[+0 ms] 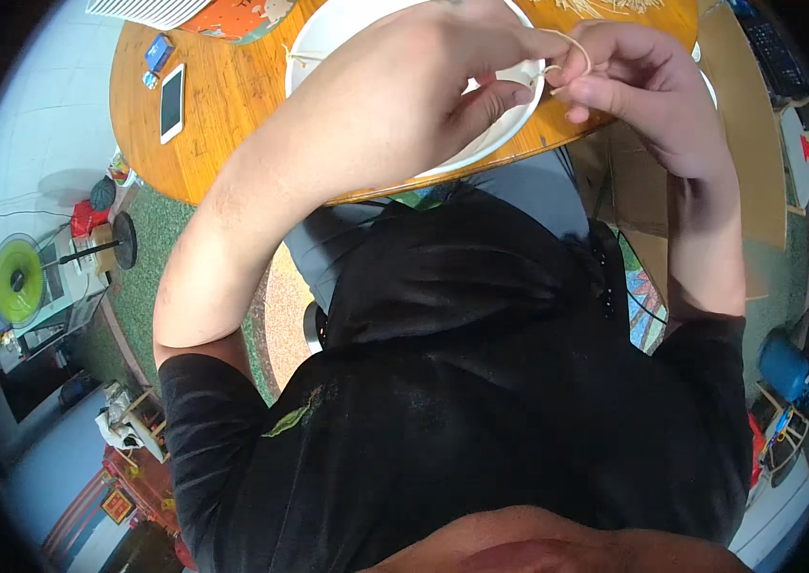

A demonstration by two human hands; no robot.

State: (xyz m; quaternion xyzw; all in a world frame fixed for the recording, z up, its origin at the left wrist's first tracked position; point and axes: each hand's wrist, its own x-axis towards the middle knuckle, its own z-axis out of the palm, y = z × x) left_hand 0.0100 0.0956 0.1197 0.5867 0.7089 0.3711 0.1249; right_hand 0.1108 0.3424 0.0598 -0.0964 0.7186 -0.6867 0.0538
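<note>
Fingertips of my left hand (443, 81) pinched one end of a thin, pale, looped strand (569, 50), and the right hand (629, 81) pinched the other, its fingers curled shut around the loop. I judged the two grips sat so close together to keep the strand taut between them. Both hands hovered over the near rim of a large white round bowl (495, 134), probably so anything dropped would fall inside. That bowl rested at the edge of a round wooden table (233, 105), where a white smartphone (171, 102) lay well apart to the left. My left forearm crossed diagonally upward, elbow bent; the right rose almost straight, wrist flexed inward.
</note>
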